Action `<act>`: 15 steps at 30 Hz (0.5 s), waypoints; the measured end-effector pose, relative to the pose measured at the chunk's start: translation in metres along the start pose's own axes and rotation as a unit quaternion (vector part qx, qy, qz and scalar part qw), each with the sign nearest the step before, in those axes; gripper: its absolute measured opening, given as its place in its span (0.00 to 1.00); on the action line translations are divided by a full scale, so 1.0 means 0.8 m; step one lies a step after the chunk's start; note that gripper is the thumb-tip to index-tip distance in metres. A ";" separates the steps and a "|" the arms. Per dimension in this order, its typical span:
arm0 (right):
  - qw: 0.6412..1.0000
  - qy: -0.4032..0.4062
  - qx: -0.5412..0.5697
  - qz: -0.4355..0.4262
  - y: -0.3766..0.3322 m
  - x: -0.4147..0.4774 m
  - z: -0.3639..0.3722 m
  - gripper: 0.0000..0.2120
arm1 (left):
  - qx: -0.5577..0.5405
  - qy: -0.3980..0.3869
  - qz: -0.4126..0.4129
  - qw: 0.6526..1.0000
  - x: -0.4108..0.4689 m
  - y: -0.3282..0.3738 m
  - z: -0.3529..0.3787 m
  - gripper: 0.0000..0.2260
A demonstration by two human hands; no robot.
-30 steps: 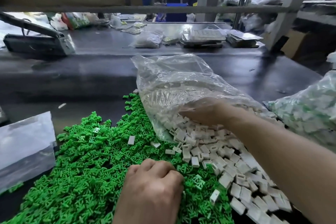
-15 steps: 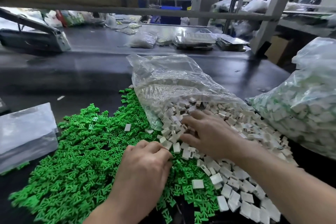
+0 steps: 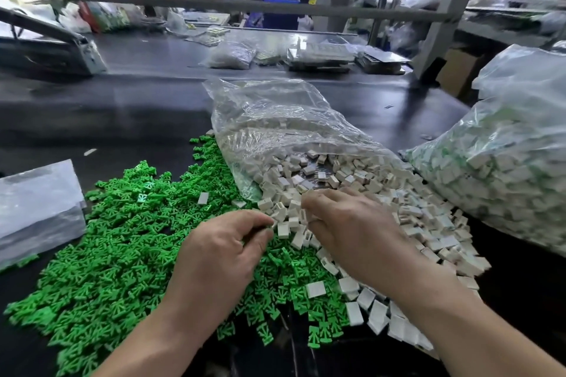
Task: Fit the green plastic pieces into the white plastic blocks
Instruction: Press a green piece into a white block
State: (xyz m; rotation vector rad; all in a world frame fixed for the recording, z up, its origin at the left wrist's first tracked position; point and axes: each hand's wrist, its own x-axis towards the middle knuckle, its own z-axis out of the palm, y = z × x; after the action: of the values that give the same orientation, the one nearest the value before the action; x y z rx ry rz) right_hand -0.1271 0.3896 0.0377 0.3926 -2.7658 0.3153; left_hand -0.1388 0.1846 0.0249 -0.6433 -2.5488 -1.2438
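Note:
A wide heap of green plastic pieces covers the dark table in front of me. White plastic blocks spill toward me from the mouth of a clear bag. My left hand hovers over the seam between the two heaps, its fingers and thumb curled together on a small piece that they mostly hide. My right hand lies on the white blocks, its curled fingertips pinching at a white block next to my left fingertips.
A big clear bag full of white blocks with green showing stands at the right. A flat plastic bag lies at the left. The black table runs back to small bags, trays and a grey machine.
My right hand came out of the clear bag and drew back to the near edge of the white heap. My left hand rose off the green heap and moved right, toward the right hand.

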 end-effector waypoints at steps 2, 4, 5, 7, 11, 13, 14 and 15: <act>1.000 0.004 0.004 0.021 -0.009 -0.007 0.001 0.09 | -0.005 0.002 0.005 1.000 -0.002 0.003 0.002 0.10; 0.999 0.024 0.017 0.044 -0.015 -0.010 0.003 0.09 | -0.019 0.001 0.001 1.000 -0.004 0.004 0.004 0.13; 0.997 0.034 0.028 0.058 -0.016 -0.010 0.003 0.08 | -0.032 0.000 -0.008 0.999 -0.005 0.003 0.004 0.13; 0.992 0.055 0.071 0.084 -0.017 -0.010 0.001 0.08 | -0.064 0.000 -0.030 0.997 -0.006 0.003 0.004 0.12; 0.973 0.078 0.169 0.139 -0.014 -0.009 0.000 0.07 | -0.116 -0.010 -0.068 0.991 -0.003 0.000 0.001 0.07; 0.959 0.075 0.219 0.164 -0.015 -0.011 -0.003 0.05 | -0.180 -0.025 -0.091 0.979 -0.002 -0.001 0.000 0.08; 0.951 0.080 0.245 0.173 -0.014 -0.013 -0.006 0.04 | -0.210 -0.028 -0.097 0.972 -0.002 0.000 -0.001 0.09; 0.941 0.085 0.272 0.181 -0.013 -0.015 -0.009 0.04 | -0.236 -0.028 -0.099 0.966 -0.002 0.001 -0.001 0.10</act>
State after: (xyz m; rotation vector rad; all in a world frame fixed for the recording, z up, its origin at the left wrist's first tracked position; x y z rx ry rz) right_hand -0.1109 0.3841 0.0416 -0.0294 -2.5271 1.1573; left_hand -0.1374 0.1837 0.0255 -0.5221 -2.4157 -1.9598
